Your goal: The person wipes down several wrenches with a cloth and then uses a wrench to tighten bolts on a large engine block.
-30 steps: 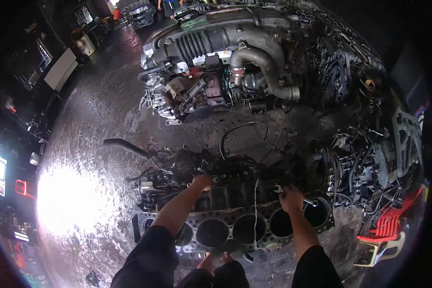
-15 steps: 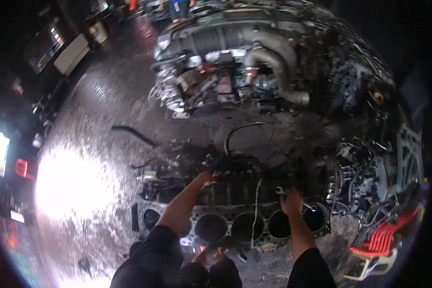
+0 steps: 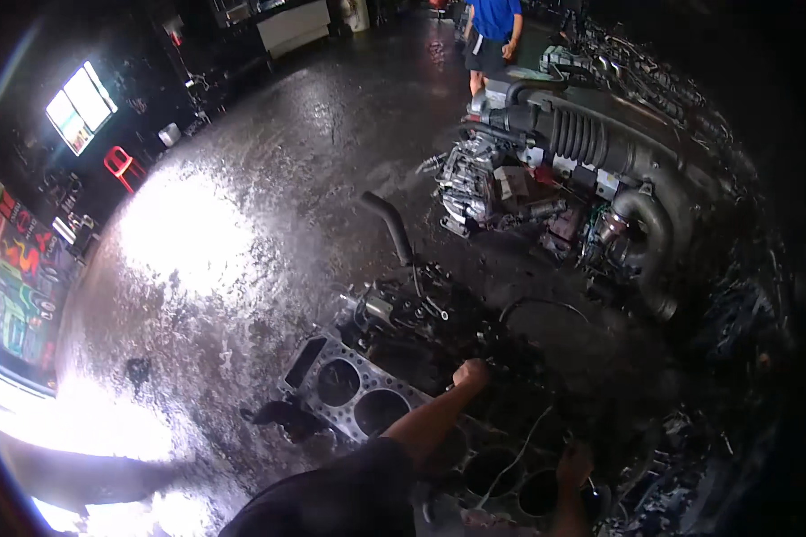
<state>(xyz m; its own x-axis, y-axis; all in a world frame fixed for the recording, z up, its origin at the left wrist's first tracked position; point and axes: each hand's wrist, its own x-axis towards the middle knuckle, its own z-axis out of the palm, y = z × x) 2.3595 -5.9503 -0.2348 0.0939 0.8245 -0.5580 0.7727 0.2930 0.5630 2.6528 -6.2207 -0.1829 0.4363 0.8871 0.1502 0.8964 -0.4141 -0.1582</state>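
Below me lies an engine block with a row of round cylinder bores, slanting from the left down to the right. My left arm reaches across it, and my left hand is closed at the block's far side; whatever its fingers hold is hidden. Lower right, in dim light, my right hand is closed around a wrench, whose shiny end shows beside the hand, over the bores at the block's right end. A thin pale cord lies across the block between my hands.
A black hose lies on the wet, dark floor beyond the block. Farther right stands a large engine with a ribbed intake pipe. A person in a blue shirt stands behind it. A red chair is at the left.
My view has swung left, so the block now looks tilted and the far engine sits farther right. My left hand stays at the block's far side; my right still grips the wrench.
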